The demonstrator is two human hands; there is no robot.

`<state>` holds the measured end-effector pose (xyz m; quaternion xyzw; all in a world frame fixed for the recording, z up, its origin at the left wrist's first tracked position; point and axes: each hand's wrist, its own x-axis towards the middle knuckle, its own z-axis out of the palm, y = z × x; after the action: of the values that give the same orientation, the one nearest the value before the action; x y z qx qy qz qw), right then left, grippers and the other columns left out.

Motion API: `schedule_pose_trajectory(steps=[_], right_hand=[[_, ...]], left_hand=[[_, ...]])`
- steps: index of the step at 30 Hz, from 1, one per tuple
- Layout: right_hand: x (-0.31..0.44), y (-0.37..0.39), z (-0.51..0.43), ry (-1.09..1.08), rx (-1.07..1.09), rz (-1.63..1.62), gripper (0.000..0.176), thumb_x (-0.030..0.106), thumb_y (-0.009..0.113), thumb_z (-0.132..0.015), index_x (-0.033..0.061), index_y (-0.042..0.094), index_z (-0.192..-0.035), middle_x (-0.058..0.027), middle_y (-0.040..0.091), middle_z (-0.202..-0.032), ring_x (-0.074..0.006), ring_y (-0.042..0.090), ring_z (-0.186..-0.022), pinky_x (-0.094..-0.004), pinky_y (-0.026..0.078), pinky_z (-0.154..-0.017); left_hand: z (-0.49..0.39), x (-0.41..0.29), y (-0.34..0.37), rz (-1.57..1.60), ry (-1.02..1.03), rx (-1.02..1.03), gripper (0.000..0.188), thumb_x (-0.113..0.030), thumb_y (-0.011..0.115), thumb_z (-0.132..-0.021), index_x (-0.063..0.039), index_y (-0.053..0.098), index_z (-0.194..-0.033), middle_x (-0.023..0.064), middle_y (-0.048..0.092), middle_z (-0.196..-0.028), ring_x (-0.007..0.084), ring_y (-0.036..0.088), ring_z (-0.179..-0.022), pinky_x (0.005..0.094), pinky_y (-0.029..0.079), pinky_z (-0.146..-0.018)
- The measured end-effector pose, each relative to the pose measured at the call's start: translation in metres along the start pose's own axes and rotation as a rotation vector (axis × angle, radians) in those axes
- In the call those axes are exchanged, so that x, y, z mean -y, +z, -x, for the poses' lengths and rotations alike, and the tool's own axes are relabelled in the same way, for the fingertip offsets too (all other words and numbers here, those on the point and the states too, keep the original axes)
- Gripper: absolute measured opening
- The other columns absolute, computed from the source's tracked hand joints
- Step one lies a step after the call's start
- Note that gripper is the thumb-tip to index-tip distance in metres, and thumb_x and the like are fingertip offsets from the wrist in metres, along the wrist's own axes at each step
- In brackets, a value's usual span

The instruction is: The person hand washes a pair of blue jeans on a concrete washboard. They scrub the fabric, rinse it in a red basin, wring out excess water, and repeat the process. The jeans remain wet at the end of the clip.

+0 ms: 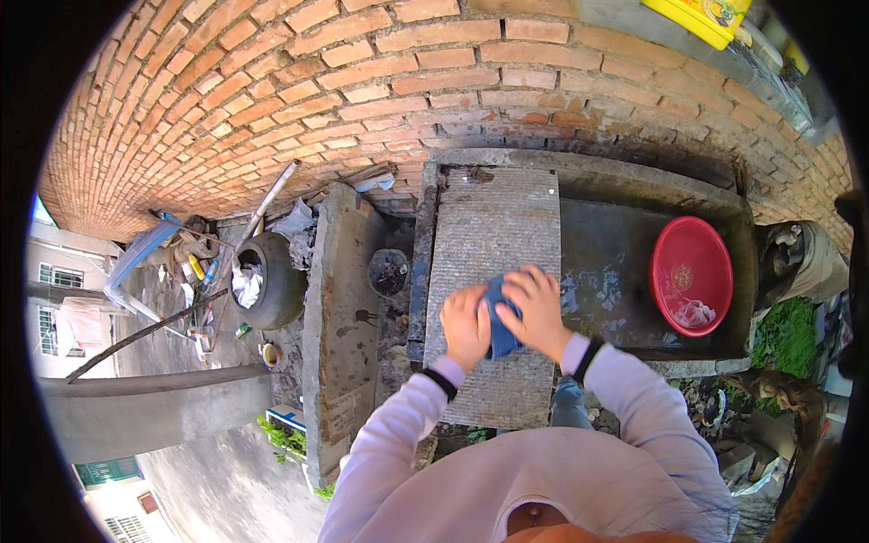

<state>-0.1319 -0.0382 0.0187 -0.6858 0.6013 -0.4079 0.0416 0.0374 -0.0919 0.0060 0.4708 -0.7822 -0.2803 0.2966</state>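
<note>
A folded or bunched blue cloth (503, 332) lies on a ridged stone washing slab (495, 224). My left hand (466, 326) presses on its left side, the fingers closed around its edge. From the right, my right hand (534, 309) grips the top and right side of the same cloth. The two hands are close together over the slab, and their fingers cover part of the cloth. To the right of the slab, a red plastic basin (692, 275) stands in a stone trough (604, 271), with a little foamy or clear matter near its lower rim.
A brick wall (407, 81) runs behind the trough. On the left stand an upright concrete slab (346, 319), a dark round jar (285, 285) and a small bucket (389, 271). A yellow container (706, 20) sits on a ledge at upper right. Poles and litter lie farther left.
</note>
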Motion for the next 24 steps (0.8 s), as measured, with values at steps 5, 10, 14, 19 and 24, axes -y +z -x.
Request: schedule_pose_trajectory(steps=[5, 10, 14, 19, 24], right_hand=[[-0.016, 0.027, 0.027, 0.016, 0.009, 0.082, 0.03, 0.041, 0.075, -0.083, 0.0176, 0.071, -0.102, -0.0025, 0.064, -0.126, -0.0345, 0.053, -0.122, -0.0561, 0.034, -0.101], [-0.069, 0.076, -0.062, 0.254, 0.185, 0.099, 0.042, 0.048, 0.072, -0.087, 0.015, 0.073, -0.114, -0.0037, 0.07, -0.127, -0.0288, 0.06, -0.119, -0.0514, 0.045, -0.096], [-0.024, 0.023, -0.03, 0.196, 0.271, -0.047, 0.047, 0.052, 0.071, -0.087, 0.0158, 0.074, -0.117, -0.0055, 0.069, -0.13, -0.0299, 0.059, -0.121, -0.0525, 0.046, -0.095], [-0.003, 0.015, 0.039, 0.224, 0.233, 0.124, 0.044, 0.05, 0.075, -0.083, 0.019, 0.076, -0.115, -0.0048, 0.069, -0.122, -0.0275, 0.059, -0.116, -0.0482, 0.042, -0.095], [-0.051, 0.066, -0.028, 0.355, 0.228, 0.07, 0.044, 0.048, 0.074, -0.086, 0.0188, 0.072, -0.119, -0.0052, 0.066, -0.13, -0.0313, 0.057, -0.122, -0.051, 0.044, -0.098]], left_hand=[[0.031, 0.044, 0.032, -0.197, 0.126, -0.03, 0.032, -0.024, 0.057, -0.094, -0.013, 0.066, -0.123, 0.0095, 0.067, -0.121, 0.0329, 0.054, -0.119, 0.0521, 0.034, -0.105], [-0.06, 0.067, 0.046, -0.366, -0.212, -0.087, 0.03, -0.031, 0.051, -0.104, -0.012, 0.07, -0.117, 0.0115, 0.072, -0.114, 0.0353, 0.061, -0.11, 0.0546, 0.044, -0.093], [-0.008, 0.007, 0.013, -0.283, -0.21, 0.044, 0.029, -0.029, 0.053, -0.102, -0.011, 0.07, -0.118, 0.0151, 0.072, -0.112, 0.0368, 0.064, -0.106, 0.056, 0.045, -0.09], [0.052, 0.018, 0.03, -0.265, -0.051, -0.046, 0.024, -0.03, 0.055, -0.099, -0.012, 0.071, -0.105, 0.0121, 0.073, -0.101, 0.0351, 0.065, -0.098, 0.0531, 0.042, -0.087], [-0.02, 0.055, 0.045, -0.33, 0.033, -0.278, 0.022, -0.024, 0.058, -0.098, -0.012, 0.073, -0.108, 0.012, 0.073, -0.104, 0.0343, 0.063, -0.104, 0.0504, 0.041, -0.094]])
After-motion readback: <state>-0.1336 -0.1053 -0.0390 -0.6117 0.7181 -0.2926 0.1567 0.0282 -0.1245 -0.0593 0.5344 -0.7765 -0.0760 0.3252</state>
